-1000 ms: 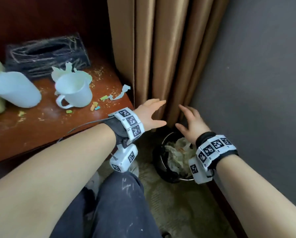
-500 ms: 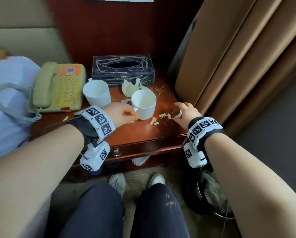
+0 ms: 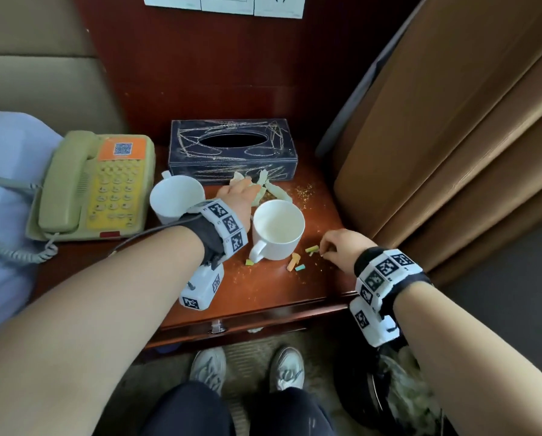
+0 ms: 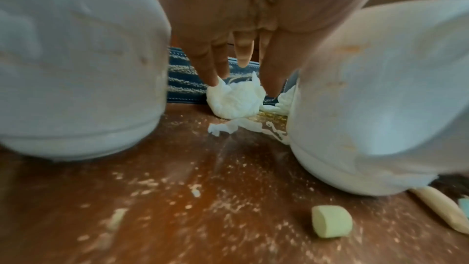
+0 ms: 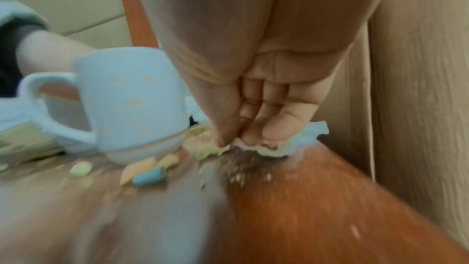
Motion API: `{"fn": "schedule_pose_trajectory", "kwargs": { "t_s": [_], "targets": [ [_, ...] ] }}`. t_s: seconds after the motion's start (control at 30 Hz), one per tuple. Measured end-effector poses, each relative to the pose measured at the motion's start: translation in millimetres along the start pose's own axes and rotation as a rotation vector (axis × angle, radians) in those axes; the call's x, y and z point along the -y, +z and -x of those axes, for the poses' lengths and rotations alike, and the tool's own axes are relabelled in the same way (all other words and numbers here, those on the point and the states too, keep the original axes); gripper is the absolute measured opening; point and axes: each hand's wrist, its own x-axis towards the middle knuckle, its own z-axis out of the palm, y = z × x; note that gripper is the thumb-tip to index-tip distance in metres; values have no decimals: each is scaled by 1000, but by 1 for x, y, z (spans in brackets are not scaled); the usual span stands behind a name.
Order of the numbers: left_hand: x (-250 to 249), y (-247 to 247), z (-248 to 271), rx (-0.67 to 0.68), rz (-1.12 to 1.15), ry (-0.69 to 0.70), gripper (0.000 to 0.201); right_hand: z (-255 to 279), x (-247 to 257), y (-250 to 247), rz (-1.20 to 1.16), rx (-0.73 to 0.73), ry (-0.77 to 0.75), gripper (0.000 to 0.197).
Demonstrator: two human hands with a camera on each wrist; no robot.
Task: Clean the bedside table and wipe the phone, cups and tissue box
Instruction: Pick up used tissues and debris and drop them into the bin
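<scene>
The wooden bedside table [image 3: 279, 291] is strewn with crumbs. On it stand a green phone [image 3: 106, 187], a dark tissue box [image 3: 232, 149] and two white cups [image 3: 175, 196] [image 3: 277, 229]. My left hand [image 3: 247, 190] reaches between the cups. Its thumb and fingertips [image 4: 215, 81] pinch a crumpled white tissue [image 4: 236, 101] lying in front of the box. My right hand [image 5: 236, 144] is at the table's right side, beside the handled cup [image 5: 132, 103], and pinches a torn white paper scrap [image 5: 299, 140] against the wood.
Small coloured bits [image 3: 294, 262] lie in front of the right cup, one green piece [image 4: 331, 221] near its handle. A brown curtain [image 3: 452, 152] hangs right of the table. A black bin [image 3: 401, 398] with waste stands on the floor below my right wrist. Bedding [image 3: 8, 215] lies left.
Both hands came up from over the bin to the table. Since half a second ago the left hand has moved from the cup's handle back to the tissue; the right hand pinches the scrap.
</scene>
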Motion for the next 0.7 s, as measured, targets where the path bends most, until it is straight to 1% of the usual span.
{"fn": "schedule_pose_trajectory", "kwargs": {
  "t_s": [0.1,0.17,0.23,0.3,0.33,0.4,0.43,0.47,0.5,0.57,0.63,0.67,0.7],
  "targets": [
    [-3,2,-17,53,-45,-4,92,-13,-10,-18,-58,-181,-15,10],
    [3,7,-27,60,-70,-1,94,-26,-10,-29,-33,-241,-40,11],
    [12,14,-33,75,-84,10,90,-39,0,-36,15,-204,-106,11],
    [16,20,-35,58,-103,20,86,-51,14,-38,51,-121,-184,15],
    [17,23,-35,31,-110,17,81,-55,20,-39,76,-80,-220,22],
    [16,27,-35,-40,-136,6,64,-60,33,-38,141,-4,-282,40],
    [15,28,-35,-75,-169,13,58,-61,38,-37,168,35,-292,47],
    [14,28,-35,-98,-205,26,53,-61,43,-37,185,64,-288,49],
    [14,30,-36,-104,-227,30,50,-62,45,-35,191,81,-287,46],
    [14,31,-35,-89,-237,22,46,-65,46,-33,252,65,-299,46],
    [12,32,-33,-44,-223,20,42,-69,44,-30,341,40,-311,57],
    [12,32,-31,-26,-212,30,40,-70,42,-28,349,47,-292,62],
    [11,31,-30,-5,-201,35,40,-71,41,-27,319,50,-257,61]
  ]
}}
